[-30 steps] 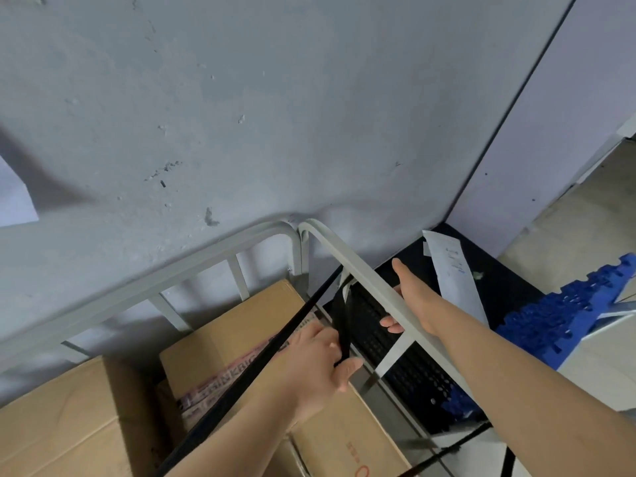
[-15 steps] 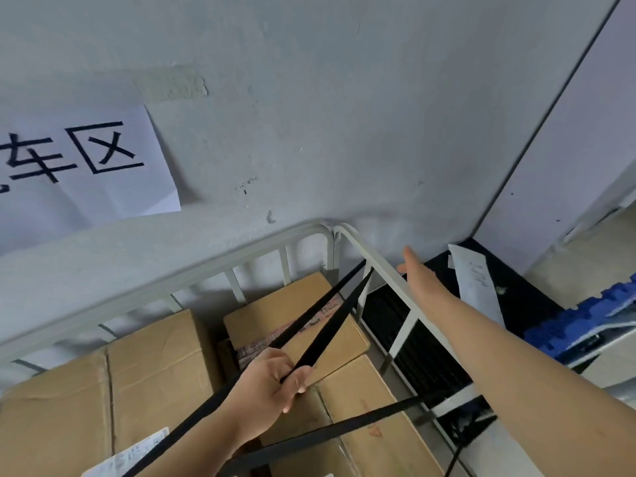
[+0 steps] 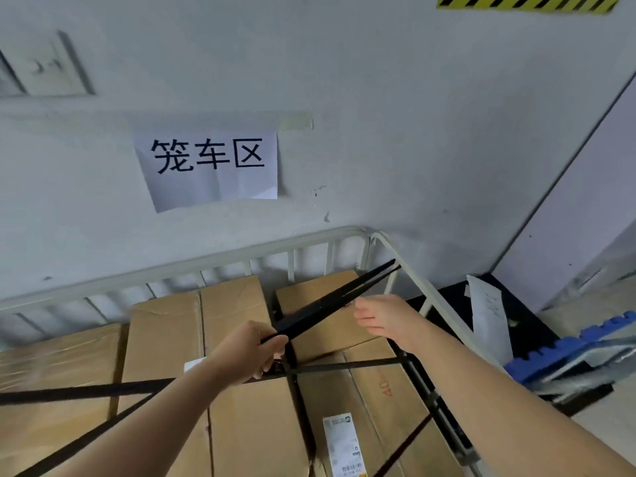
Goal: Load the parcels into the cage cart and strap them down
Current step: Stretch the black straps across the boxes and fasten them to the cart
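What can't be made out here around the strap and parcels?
Head view, all four:
How the strap meets the cart rail: too small, blurred.
Strap crossing beneath the left hand: hidden by its fingers.
Text on the parcel label: too small, blurred.
Whether the right hand touches the strap: fingertips blurred.
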`<state>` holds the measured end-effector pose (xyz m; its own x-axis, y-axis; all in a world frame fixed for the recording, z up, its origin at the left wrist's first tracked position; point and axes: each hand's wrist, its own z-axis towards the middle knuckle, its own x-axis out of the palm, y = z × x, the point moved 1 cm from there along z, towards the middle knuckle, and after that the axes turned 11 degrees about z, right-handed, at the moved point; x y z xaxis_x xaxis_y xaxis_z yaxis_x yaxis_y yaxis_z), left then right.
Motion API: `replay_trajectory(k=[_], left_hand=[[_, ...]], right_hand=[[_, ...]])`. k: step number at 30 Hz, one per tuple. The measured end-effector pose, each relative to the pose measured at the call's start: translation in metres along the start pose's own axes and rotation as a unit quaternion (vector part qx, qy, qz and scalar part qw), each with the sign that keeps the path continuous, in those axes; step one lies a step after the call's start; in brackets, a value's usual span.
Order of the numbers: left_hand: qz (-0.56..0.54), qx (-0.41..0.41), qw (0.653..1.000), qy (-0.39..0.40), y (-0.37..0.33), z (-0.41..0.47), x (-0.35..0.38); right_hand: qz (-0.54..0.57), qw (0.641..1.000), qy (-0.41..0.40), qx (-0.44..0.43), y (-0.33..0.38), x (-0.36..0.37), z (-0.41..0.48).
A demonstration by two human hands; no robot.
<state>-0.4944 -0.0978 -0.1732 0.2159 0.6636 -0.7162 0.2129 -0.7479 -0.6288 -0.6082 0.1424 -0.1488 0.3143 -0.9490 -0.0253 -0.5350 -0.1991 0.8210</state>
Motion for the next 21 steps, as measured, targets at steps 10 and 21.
replay_trajectory(k=[10,21], left_hand=[[-0.07,0.013,0.996,0.061,0.007,-0.074,0.036],[-0.108,-0.036,0.993,-0.022,0.029,-0.058,0.002]], right_hand=[[0.18,0.979,-0.059,0.07,-0.081,0.105,-0.03],[0.024,0.998,0.013,0.054,-0.107,0.105,-0.012]])
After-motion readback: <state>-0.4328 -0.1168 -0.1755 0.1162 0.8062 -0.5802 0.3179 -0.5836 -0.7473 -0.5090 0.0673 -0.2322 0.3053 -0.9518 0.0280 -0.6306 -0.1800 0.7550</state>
